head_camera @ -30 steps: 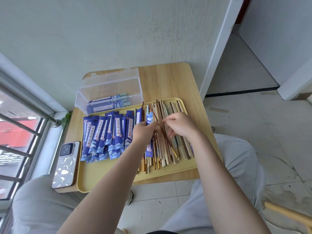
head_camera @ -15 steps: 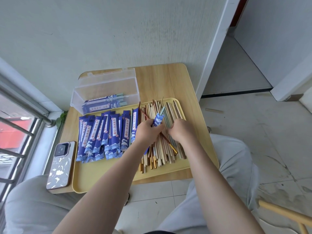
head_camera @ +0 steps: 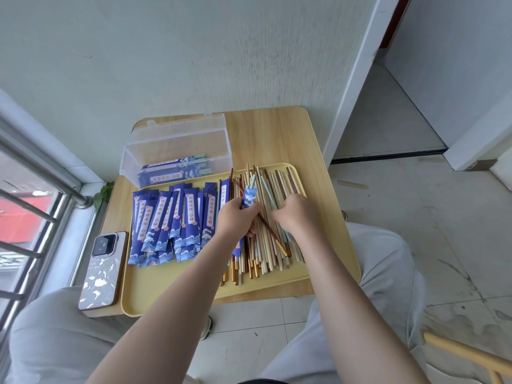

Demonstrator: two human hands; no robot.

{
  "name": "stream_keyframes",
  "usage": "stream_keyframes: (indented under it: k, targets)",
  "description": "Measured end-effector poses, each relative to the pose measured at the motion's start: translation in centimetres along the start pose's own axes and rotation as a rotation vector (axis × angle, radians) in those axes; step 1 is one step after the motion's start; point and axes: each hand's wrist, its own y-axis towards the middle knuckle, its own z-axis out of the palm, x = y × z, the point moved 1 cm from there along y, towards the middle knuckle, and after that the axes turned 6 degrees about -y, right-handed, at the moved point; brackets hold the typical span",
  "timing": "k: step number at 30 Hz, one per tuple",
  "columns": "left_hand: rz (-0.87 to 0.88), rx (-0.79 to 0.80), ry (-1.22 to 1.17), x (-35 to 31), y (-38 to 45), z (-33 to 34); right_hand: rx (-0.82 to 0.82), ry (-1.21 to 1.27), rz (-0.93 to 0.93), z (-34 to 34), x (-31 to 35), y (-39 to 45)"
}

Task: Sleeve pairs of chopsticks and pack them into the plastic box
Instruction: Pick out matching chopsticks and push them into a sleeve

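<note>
A yellow tray (head_camera: 177,297) holds a row of empty blue paper sleeves (head_camera: 169,220) on its left half and a heap of loose chopsticks (head_camera: 273,245) on its right half. My left hand (head_camera: 235,217) grips a blue sleeve (head_camera: 249,196) with a pale green chopstick tip sticking out of its top. My right hand (head_camera: 295,213) rests on the chopstick heap, fingers curled over a pale green chopstick; whether it grips it is unclear. Behind the tray stands the clear plastic box (head_camera: 177,146), lid raised, with a few sleeved pairs inside.
A phone (head_camera: 101,270) lies on the small wooden table (head_camera: 277,134) left of the tray. A wall is right behind the box, a window rail at left. My knees are under the table's near edge.
My left hand lifted the blue sleeve up off the heap, and a pale green chopstick now shows in it. My right hand moved right across the chopsticks.
</note>
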Motion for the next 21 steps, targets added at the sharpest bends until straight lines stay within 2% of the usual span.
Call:
stream_keyframes:
  k: [5,7,12,14,19,21]
  targets:
    - [-0.007,-0.053,-0.05,0.3,-0.3,-0.7,-0.059,0.216,-0.195,-1.8,1.2,-0.8]
    - [0.009,-0.075,-0.055,0.1,-0.6,-1.2,-0.04,0.352,-0.269,-2.7,2.3,-1.2]
    - [0.038,-0.129,-0.079,-0.2,-1.1,-3.3,0.104,0.799,-0.298,-4.4,6.1,-2.7]
    - [0.036,-0.151,-0.108,-0.1,-1.4,-4.4,0.072,0.81,-0.37,-4.4,7.6,-3.2]
    - [0.009,-0.201,-0.107,0.6,-1.6,-6.7,-0.185,0.717,-0.438,-4.0,10.4,-3.0]
    - [0.011,-0.197,-0.106,0.7,-1.8,-7.5,-0.202,0.698,-0.461,-3.5,11.7,-2.9]
